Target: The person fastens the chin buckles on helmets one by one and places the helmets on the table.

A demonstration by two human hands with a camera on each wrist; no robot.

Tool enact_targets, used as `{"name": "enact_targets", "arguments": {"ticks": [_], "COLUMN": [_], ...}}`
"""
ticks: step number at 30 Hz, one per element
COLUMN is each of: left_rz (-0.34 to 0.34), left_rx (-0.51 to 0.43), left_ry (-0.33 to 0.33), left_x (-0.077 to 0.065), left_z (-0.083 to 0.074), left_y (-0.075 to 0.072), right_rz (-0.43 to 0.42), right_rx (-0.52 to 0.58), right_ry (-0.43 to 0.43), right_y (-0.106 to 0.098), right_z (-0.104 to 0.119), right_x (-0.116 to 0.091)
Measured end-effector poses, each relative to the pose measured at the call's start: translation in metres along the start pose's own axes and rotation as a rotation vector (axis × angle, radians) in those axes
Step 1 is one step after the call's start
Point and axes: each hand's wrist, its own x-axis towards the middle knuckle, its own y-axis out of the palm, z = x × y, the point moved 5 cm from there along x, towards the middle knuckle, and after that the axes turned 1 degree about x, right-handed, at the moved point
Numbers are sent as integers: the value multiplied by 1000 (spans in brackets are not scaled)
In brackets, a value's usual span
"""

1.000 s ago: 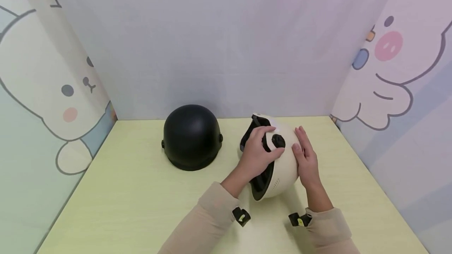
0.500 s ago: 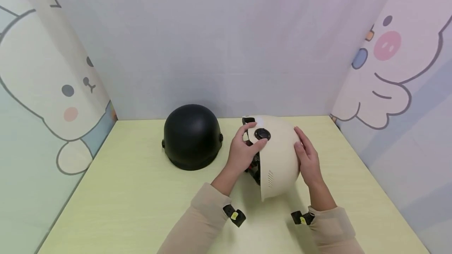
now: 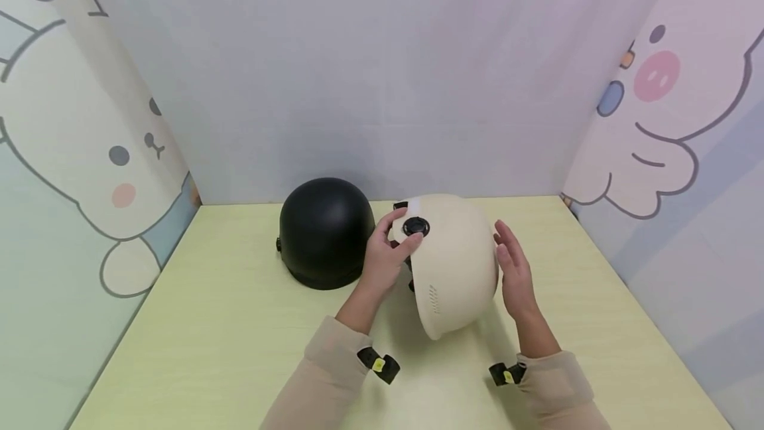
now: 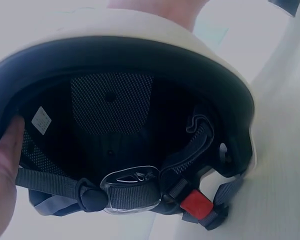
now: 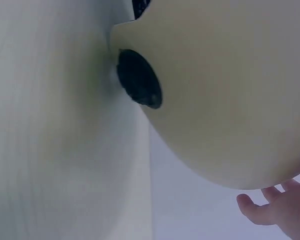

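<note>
A cream helmet [image 3: 456,264] is tilted on the table, its open side turned left. My left hand [image 3: 384,251] grips its rim beside a round black knob [image 3: 416,226], thumb on the shell and fingers reaching toward the inside. Within the dark lining [image 4: 110,105], the left wrist view shows a chin strap [image 4: 135,195] with a red buckle [image 4: 196,204]. Beside the shell's right side is my right hand [image 3: 516,277], fingers fairly straight; whether some fingertips touch the shell, I cannot tell. To the left stands a black helmet [image 3: 325,234], dome up, partly behind my left hand.
Both helmets are on a pale yellow-green table [image 3: 209,324]. A plain grey-white curtain [image 3: 382,71] hangs behind its back edge. Printed cartoon panels flank the table, a rabbit-like figure [image 3: 77,151] on the left and a pig [image 3: 686,78] on the right.
My left hand has moved left with the rim, turning the cream helmet so more of its outer shell faces the head camera. My right hand's fingers have eased slightly away from the shell.
</note>
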Motion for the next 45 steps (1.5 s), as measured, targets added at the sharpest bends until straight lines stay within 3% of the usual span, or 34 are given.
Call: {"name": "enact_targets", "arguments": {"ticks": [4, 7, 11, 18, 20, 25, 30, 34, 38, 45], "left_rz": [-19, -15, 9, 51, 83, 173, 226, 227, 232, 179], "left_rx": [-46, -13, 148, 605, 689, 815, 940, 1086, 1221, 1312], "left_ry": [1, 6, 8, 101, 121, 138, 97, 88, 81, 83], "left_x": [-1, -2, -4, -5, -5, -2, 0, 0, -3, -7], "left_z": [2, 0, -4, -20, -24, -30, -29, -31, -32, -30], "left_y": [-5, -9, -18, -28, -28, -24, -17, -8, 3, 12], "right_rz": [46, 91, 126, 120, 111, 100, 81, 67, 84, 81], "right_rx": [93, 131, 108, 73, 57, -16, -85, -75, -9, 105], "right_ry": [-18, -32, -38, -31, -27, -49, -74, -54, 18, 99], "right_y": [7, 14, 23, 27, 28, 35, 41, 41, 42, 43], "right_z": [-7, -10, -11, -12, -13, -12, -11, -12, -16, -19], "right_x": [-2, -3, -2, -1, -1, -1, -2, -4, -7, -8]}}
